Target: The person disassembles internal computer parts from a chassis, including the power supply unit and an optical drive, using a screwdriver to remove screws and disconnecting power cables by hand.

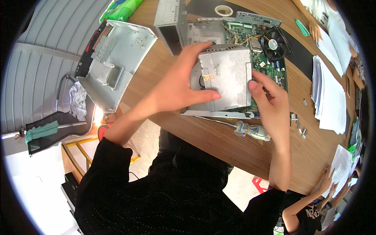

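Metal box (pixel 225 76) hides most of the board (pixel 266 64); small screws (pixel 301 131) too tiny to ID.

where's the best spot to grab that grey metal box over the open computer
By its two opposite side walls, one hand from each side, as the left hand and right hand do now. The grey metal box is wide and flat-topped, with straight sheet-metal edges that give a firm hold.

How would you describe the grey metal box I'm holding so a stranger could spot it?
On the wooden table lies an opened computer case. Over its green circuit board, the left hand and right hand grip a dull grey metal box, the only boxy part there.
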Demonstrator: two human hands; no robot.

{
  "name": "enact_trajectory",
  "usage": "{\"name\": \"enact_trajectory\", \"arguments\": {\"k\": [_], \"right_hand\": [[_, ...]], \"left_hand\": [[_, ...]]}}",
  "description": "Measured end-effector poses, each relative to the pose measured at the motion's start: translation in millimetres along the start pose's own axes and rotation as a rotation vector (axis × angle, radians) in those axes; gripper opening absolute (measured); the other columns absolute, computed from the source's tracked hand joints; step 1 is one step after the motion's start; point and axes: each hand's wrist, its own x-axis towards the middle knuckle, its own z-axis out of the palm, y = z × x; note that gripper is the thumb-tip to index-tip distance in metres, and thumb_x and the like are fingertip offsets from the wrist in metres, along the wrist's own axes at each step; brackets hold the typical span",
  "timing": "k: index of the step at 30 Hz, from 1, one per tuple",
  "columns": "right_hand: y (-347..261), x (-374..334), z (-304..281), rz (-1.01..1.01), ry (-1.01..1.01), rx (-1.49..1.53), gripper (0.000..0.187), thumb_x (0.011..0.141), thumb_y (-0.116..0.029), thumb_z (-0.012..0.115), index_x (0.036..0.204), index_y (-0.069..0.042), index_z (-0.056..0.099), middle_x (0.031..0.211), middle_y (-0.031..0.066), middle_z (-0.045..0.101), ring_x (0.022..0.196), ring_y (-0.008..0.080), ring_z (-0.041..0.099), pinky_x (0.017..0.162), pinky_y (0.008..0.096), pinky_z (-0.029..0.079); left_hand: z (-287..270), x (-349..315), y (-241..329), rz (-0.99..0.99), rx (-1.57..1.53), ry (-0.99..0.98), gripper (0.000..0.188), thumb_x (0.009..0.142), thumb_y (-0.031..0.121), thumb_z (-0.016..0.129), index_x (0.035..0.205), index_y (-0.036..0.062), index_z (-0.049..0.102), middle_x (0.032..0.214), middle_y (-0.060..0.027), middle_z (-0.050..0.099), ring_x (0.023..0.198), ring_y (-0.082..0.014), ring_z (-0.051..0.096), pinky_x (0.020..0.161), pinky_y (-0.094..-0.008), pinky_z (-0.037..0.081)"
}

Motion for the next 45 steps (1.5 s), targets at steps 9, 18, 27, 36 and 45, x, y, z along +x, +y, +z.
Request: {"name": "enact_trajectory", "arguments": {"k": [9, 18, 27, 36, 45], "right_hand": [[-47, 14, 6, -0.71, -0.074, -0.552, 0.031, 0.08, -0.008, 0.075, 0.111, -0.006, 0.071, 0.111, 0.0113, 0.065, 0.102, 0.0336, 0.062, 0.085, 0.0398, 0.051], [-47, -9, 15, -0.775, 0.096, -0.767, 0.035, 0.071, -0.002, 0.078, 0.105, -0.002, 0.071, 0.103, 0.0118, 0.065, 0.096, 0.0313, 0.063, 0.081, 0.0409, 0.052], [-55, -11, 19, -0.676, 0.086, -0.767, 0.033, 0.069, -0.002, 0.08, 0.101, -0.001, 0.072, 0.097, 0.0114, 0.065, 0.09, 0.0302, 0.062, 0.078, 0.0394, 0.051], [-73, 17, 0, -0.545, -0.142, -0.668, 0.024, 0.077, -0.012, 0.078, 0.098, -0.003, 0.073, 0.089, 0.0126, 0.065, 0.081, 0.0267, 0.063, 0.072, 0.0358, 0.049], [-77, 72, 14, -0.223, -0.44, -0.692, 0.039, 0.097, -0.029, 0.064, 0.117, 0.004, 0.063, 0.11, 0.0147, 0.062, 0.102, 0.0274, 0.061, 0.092, 0.0345, 0.045]], "left_hand": [[23, -17, 12, 0.249, 0.308, 0.076, 0.094, 0.074, 0.027, 0.087, 0.15, 0.0064, 0.036, 0.153, -0.0236, 0.032, 0.147, -0.0445, 0.027, 0.117, -0.049, 0.032], [23, -17, 5, 0.318, 0.314, 0.073, 0.099, 0.068, 0.023, 0.09, 0.15, 0.007, 0.038, 0.158, -0.0185, 0.032, 0.149, -0.04, 0.026, 0.119, -0.0502, 0.03], [22, -17, -5, 0.302, 0.22, 0.113, 0.1, 0.07, 0.03, 0.09, 0.149, 0.0044, 0.036, 0.156, -0.0245, 0.028, 0.146, -0.0457, 0.028, 0.116, -0.052, 0.032], [11, -7, -7, 0.235, 0.188, 0.106, 0.113, 0.067, 0.04, 0.092, 0.151, -0.0018, 0.028, 0.153, -0.0295, 0.031, 0.145, -0.0482, 0.028, 0.118, -0.0532, 0.028], [23, -6, -4, 0.172, 0.121, 0.168, 0.114, 0.069, 0.037, 0.09, 0.15, -0.0061, 0.022, 0.151, -0.0315, 0.03, 0.145, -0.0481, 0.026, 0.116, -0.0511, 0.032]]}}
